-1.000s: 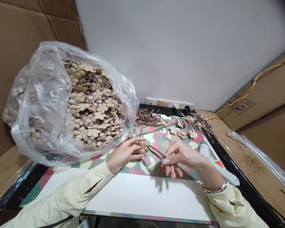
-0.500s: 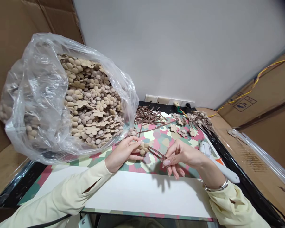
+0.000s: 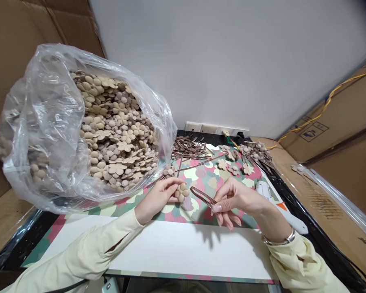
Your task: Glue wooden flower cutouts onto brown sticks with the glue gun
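Between the thumb and fingers of my left hand (image 3: pixel 159 198) is a beige padded fabric flower (image 3: pixel 181 192), its petals turned toward me. My right hand (image 3: pixel 233 200) pinches a thin brown ribbon (image 3: pixel 203 196) with pale stitching, folded into a loop that points left. The loop's tip is a short way right of the flower, apart from it. Both hands hover over the camouflage-patterned mat. Behind them lies a heap of brown ribbon strips (image 3: pixel 190 148), and several fabric flowers (image 3: pixel 233 170) lie to its right.
A big clear plastic bag (image 3: pixel 51 122) full of fabric flowers stands at the left. A white glue gun (image 3: pixel 264 189) lies right of my right hand. White paper (image 3: pixel 158 248) covers the front of the table. Sockets (image 3: pixel 209 128) line the wall, with cardboard boxes either side.
The flower in my left hand has turned to face me more and sits slightly left. The gap between it and the ribbon loop has widened. My right hand keeps its pinch.
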Demonstrator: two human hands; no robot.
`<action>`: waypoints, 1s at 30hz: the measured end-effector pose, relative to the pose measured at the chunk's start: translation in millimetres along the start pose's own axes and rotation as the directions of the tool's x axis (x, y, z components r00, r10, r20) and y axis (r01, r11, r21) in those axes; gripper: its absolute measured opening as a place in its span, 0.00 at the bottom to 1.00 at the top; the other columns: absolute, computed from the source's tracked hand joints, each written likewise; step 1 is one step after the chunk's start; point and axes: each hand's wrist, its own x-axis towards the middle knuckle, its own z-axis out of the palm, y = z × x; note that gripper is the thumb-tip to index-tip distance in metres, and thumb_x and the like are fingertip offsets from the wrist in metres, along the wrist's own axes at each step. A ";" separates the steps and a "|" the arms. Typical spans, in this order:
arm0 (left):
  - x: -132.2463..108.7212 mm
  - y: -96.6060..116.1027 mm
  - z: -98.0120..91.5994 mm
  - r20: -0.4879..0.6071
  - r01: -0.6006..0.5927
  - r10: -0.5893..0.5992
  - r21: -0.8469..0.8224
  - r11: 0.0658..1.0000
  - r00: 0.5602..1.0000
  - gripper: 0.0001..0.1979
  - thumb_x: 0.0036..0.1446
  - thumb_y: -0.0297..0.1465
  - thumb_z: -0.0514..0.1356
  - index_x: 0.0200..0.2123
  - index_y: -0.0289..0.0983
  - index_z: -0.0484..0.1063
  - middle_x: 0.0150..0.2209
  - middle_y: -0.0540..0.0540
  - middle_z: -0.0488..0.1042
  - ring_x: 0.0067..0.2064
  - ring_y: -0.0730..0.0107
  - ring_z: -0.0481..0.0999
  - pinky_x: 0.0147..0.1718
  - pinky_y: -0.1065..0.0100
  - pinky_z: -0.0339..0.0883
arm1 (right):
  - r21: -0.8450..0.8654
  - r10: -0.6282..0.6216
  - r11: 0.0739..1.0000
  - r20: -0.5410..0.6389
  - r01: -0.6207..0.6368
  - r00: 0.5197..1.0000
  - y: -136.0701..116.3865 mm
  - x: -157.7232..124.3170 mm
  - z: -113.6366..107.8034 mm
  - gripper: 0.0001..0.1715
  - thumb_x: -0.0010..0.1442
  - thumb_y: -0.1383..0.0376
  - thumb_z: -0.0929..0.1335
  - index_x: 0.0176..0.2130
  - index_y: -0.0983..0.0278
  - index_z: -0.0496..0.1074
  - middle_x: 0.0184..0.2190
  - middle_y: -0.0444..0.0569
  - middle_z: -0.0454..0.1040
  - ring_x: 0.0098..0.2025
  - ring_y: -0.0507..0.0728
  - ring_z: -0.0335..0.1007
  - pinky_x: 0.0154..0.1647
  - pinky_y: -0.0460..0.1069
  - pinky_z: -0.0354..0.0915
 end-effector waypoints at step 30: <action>-6.5 12.0 5.2 0.033 0.191 -0.191 0.002 0.982 0.981 0.17 0.51 0.37 0.60 0.43 0.36 0.73 0.38 0.44 0.75 0.40 0.66 0.75 0.42 0.64 0.70 | 0.005 0.051 0.999 0.095 -0.052 0.994 15.3 17.2 4.0 0.10 0.50 0.64 0.72 0.26 0.71 0.76 0.19 0.47 0.74 0.15 0.48 0.69 0.12 0.39 0.60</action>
